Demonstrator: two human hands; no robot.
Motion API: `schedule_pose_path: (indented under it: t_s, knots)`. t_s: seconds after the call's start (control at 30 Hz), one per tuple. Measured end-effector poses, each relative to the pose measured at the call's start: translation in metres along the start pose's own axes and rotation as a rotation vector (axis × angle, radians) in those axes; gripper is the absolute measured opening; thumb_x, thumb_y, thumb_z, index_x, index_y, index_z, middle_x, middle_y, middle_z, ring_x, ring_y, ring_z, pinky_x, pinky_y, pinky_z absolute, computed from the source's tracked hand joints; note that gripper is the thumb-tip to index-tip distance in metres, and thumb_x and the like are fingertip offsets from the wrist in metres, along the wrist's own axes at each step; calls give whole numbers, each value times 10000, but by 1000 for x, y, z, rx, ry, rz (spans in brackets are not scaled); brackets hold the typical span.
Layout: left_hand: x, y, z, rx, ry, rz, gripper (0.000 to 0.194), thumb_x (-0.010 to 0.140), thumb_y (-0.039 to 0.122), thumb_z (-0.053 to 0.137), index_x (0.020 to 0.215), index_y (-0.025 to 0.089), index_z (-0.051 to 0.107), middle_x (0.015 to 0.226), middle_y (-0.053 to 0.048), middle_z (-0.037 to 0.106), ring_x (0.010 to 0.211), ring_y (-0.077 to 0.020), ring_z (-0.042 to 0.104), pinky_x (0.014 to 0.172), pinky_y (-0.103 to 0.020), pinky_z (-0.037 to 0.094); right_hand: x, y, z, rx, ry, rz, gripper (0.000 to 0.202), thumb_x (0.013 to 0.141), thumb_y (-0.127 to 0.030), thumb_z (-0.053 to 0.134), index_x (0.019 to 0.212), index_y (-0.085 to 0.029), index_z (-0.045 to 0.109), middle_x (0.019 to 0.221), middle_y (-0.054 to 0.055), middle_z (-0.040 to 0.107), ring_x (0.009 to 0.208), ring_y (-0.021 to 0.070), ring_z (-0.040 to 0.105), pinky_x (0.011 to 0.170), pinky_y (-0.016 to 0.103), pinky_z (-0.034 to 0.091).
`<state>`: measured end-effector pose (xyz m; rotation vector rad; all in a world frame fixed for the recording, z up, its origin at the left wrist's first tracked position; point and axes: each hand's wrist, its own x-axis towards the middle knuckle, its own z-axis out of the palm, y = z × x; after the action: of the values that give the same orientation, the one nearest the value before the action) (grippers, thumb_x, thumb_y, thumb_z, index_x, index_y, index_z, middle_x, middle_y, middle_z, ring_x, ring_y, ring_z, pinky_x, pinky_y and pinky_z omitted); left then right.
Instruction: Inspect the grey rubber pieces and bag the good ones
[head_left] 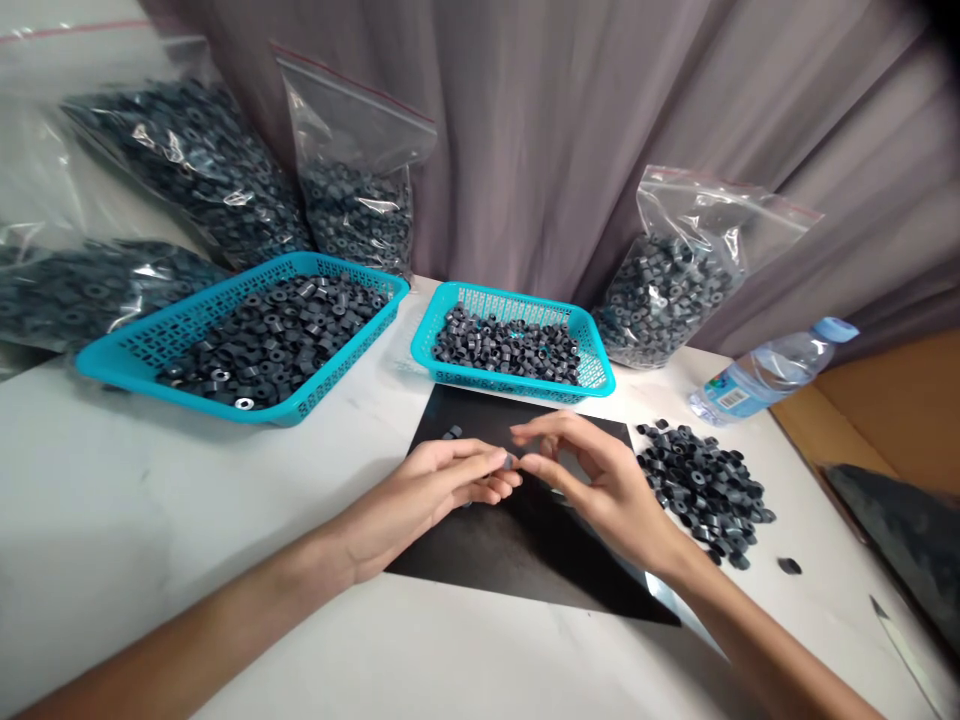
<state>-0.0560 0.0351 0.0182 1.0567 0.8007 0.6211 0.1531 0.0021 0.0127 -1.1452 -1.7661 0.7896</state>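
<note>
Over a black mat [480, 560], my left hand [457, 475] pinches a small dark grey cylindrical piece [508, 461] between thumb and fingers. My right hand [589, 475] is just right of it, thumb tip close to the piece, index finger raised and apart from the thumb. I see nothing between the right fingers. Another small dark piece [453, 433] lies on the mat behind my left hand. To the right of my right hand is a loose pile of dark grey pieces [705, 490] on the white table.
Behind the mat stands a small blue basket [514, 381] of pieces; a larger blue basket [300, 408] is at the left. Bags of pieces [360, 215] stand at the back left, another bag [667, 290] at the back right, beside a water bottle [772, 375].
</note>
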Motion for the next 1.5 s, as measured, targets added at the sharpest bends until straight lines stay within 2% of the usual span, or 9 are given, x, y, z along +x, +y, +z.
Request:
schedule_pose_path:
  t_s: [0.13, 0.37, 0.53, 0.7, 0.87, 1.03, 1.17, 1.3, 1.5]
  knots:
    - [1, 4, 0, -77, -12, 4, 233, 929, 290, 599, 961, 170, 796, 1006, -102, 758, 917, -197, 682, 841, -309, 558, 4, 1, -5, 105, 130, 51, 189, 922, -353, 658, 1060, -231, 699, 1000, 52, 672, 815, 168, 586, 740, 306, 522]
    - [1, 5, -3, -157, -80, -31, 224, 920, 205, 601, 1020, 187, 800, 972, -82, 760, 888, -154, 662, 801, -243, 542, 8, -7, -9, 230, 131, 51, 83, 876, -299, 721, 895, -219, 713, 1022, 55, 677, 1040, 209, 629, 847, 331, 549]
    - [4, 6, -4, -324, -75, -142, 289, 948, 272, 546, 980, 159, 811, 963, -102, 759, 854, -151, 651, 746, -233, 540, 7, -8, -12, 156, 97, 18, 115, 869, -295, 733, 972, -248, 752, 1075, 62, 662, 1072, 216, 622, 889, 364, 558]
    - [4, 7, -4, -310, -62, -132, 278, 945, 284, 566, 973, 155, 810, 964, -112, 756, 849, -158, 635, 720, -242, 515, 5, -6, -12, 113, 51, -2, 203, 896, -275, 699, 1094, -276, 746, 1159, 69, 602, 1109, 213, 601, 946, 379, 555]
    - [2, 7, -2, -265, -71, -102, 204, 916, 239, 620, 958, 142, 795, 977, -107, 733, 873, -150, 608, 711, -218, 469, 1, -11, -9, -58, 36, -62, 252, 939, -255, 634, 1172, -305, 716, 1147, 66, 584, 1036, 204, 598, 925, 395, 555]
    - [2, 9, 0, -281, -119, -90, 231, 935, 228, 584, 990, 107, 774, 981, -111, 722, 899, -157, 587, 744, -240, 444, -2, -16, -9, -244, 20, -126, 268, 933, -221, 648, 1181, -303, 706, 1062, 53, 615, 997, 205, 587, 873, 370, 522]
    - [1, 13, 2, -303, -118, -115, 370, 986, 349, 503, 987, 93, 769, 952, -115, 719, 887, -175, 593, 764, -274, 443, -3, -18, -11, -266, 12, -144, 291, 937, -180, 634, 1206, -285, 675, 1051, 41, 636, 959, 185, 582, 775, 313, 511]
    - [0, 13, 3, -268, -145, -127, 439, 995, 425, 467, 1058, 100, 755, 1044, -136, 723, 921, -197, 602, 781, -293, 442, -4, -21, -10, -306, 14, -151, 229, 925, -199, 655, 1149, -246, 657, 1018, 32, 657, 894, 174, 568, 752, 306, 493]
    - [-1, 11, 3, -238, -182, -127, 390, 1002, 348, 450, 1077, 97, 739, 1076, -151, 726, 943, -217, 624, 788, -310, 447, -5, -23, -8, -263, 22, -120, 191, 928, -245, 658, 1118, -233, 643, 986, 32, 651, 862, 166, 561, 737, 295, 495]
